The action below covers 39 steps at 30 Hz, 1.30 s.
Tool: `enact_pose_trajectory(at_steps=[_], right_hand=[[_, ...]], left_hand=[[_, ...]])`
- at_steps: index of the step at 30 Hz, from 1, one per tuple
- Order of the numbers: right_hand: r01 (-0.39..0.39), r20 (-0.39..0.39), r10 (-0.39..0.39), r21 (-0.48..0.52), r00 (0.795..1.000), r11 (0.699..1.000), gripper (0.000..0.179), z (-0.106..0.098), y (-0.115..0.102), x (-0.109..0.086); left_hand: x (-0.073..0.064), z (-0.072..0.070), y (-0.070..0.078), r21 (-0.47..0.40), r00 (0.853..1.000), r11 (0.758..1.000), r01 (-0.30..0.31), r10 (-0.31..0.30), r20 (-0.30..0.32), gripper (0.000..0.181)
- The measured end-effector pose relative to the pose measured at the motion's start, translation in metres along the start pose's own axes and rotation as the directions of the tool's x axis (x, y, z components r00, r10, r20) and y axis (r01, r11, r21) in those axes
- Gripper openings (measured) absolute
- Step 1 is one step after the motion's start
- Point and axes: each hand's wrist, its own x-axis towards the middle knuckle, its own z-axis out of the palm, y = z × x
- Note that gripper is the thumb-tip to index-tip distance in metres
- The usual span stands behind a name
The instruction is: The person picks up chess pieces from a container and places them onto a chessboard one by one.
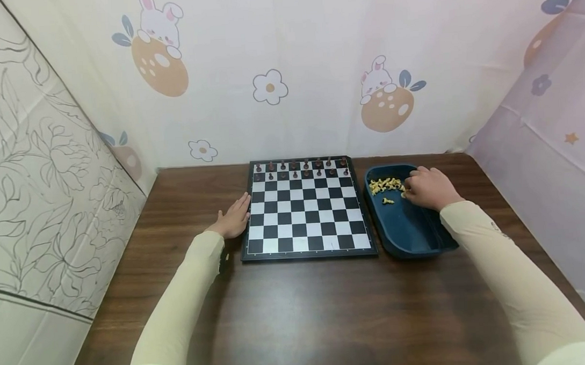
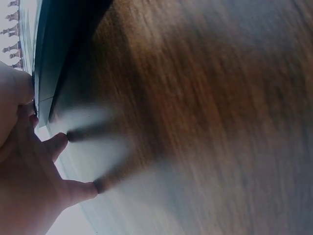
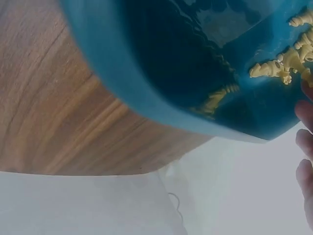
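Observation:
A black-and-white chessboard (image 1: 304, 203) lies on the table, with two rows of dark reddish-brown chess pieces (image 1: 294, 165) along its far side. My left hand (image 1: 234, 217) rests flat beside the board, its fingertips at the left edge and its fingers straight and spread in the left wrist view. To the right of the board stands a blue tray (image 1: 406, 243) with a heap of pale yellow chess pieces (image 1: 385, 185). My right hand (image 1: 430, 188) reaches over the tray's right rim, fingertips down at the yellow pieces (image 3: 292, 61). Whether it pinches one I cannot tell.
Brown wooden table (image 1: 297, 316) carries everything. One yellow piece (image 1: 388, 201) lies apart from the heap inside the tray. A patterned curtain (image 1: 307, 53) hangs behind the table, and a floral panel (image 1: 55, 174) stands along the left side.

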Motion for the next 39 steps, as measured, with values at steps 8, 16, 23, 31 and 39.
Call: enact_pose_trajectory(at_steps=[8, 16, 23, 31, 39], right_hand=[[0.045, -0.040, -0.046, -0.034, 0.998, 0.998, 0.008, -0.008, -0.005, 0.001], [0.066, -0.065, -0.069, -0.044, 0.995, 0.997, 0.013, -0.016, -0.012, 0.005], [0.086, -0.079, -0.089, -0.040, 0.993, 0.996, 0.013, -0.018, -0.023, 0.005], [0.105, -0.120, -0.109, -0.042, 0.987, 0.994, 0.008, -0.017, -0.031, 0.003], [0.142, -0.165, -0.151, -0.062, 0.975, 0.988, 0.006, -0.023, -0.042, 0.004]], left_hand=[[-0.001, -0.002, 0.001, 0.011, 1.000, 1.000, 0.008, -0.008, 0.002, 0.057], [-0.001, -0.003, 0.000, 0.018, 1.000, 1.000, 0.008, -0.008, -0.007, 0.057], [-0.001, 0.000, -0.001, 0.022, 1.000, 1.000, 0.011, -0.011, -0.002, 0.058], [-0.001, 0.001, 0.000, 0.025, 1.000, 1.000, 0.008, -0.008, -0.005, 0.057], [0.001, -0.001, 0.001, 0.027, 1.000, 1.000, 0.012, -0.012, -0.008, 0.057]])
